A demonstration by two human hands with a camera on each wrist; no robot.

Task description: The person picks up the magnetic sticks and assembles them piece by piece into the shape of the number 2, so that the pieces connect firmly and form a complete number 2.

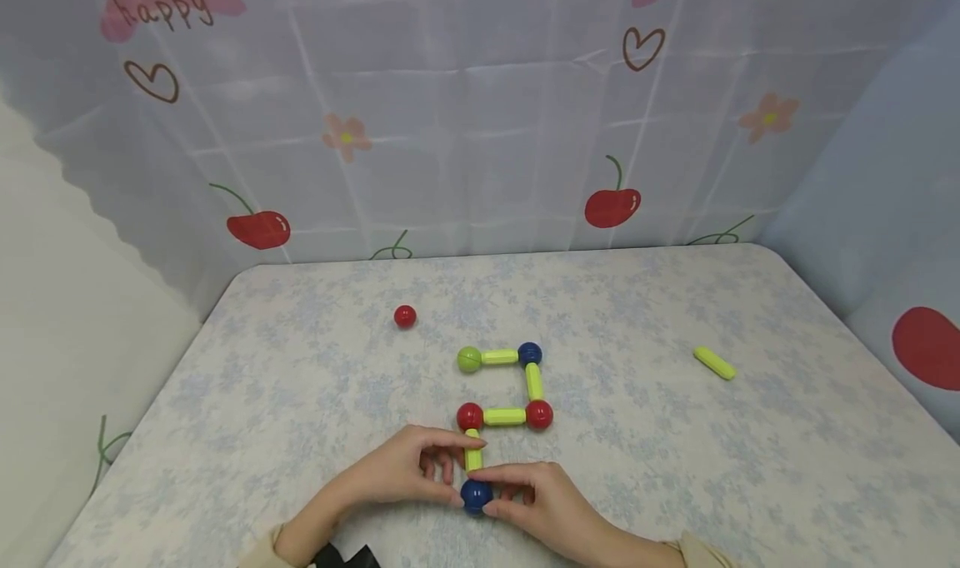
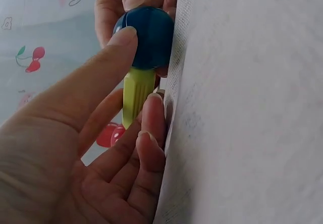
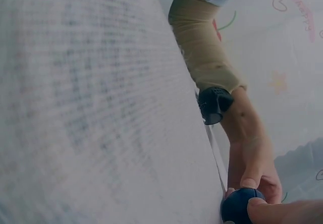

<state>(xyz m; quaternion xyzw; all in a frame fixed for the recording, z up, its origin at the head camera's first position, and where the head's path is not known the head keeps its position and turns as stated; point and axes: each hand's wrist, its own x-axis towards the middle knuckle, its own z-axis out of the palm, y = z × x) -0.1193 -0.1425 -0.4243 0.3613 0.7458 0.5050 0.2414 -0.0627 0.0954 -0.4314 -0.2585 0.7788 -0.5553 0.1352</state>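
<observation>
A zigzag of lime-yellow magnetic rods and balls lies on the table, with a blue ball at its near end. My left hand has its thumb on the left side of this ball, while its index finger reaches over the near rod. From the right, my right hand pinches the same ball between thumb and index finger. In the left wrist view, the rod meets the ball. Beyond it come a red ball, another red ball, a blue ball and a green ball.
A loose red ball lies at the back left of the table. Off to the right is a loose lime-yellow rod. The patterned tablecloth runs back to a printed curtain.
</observation>
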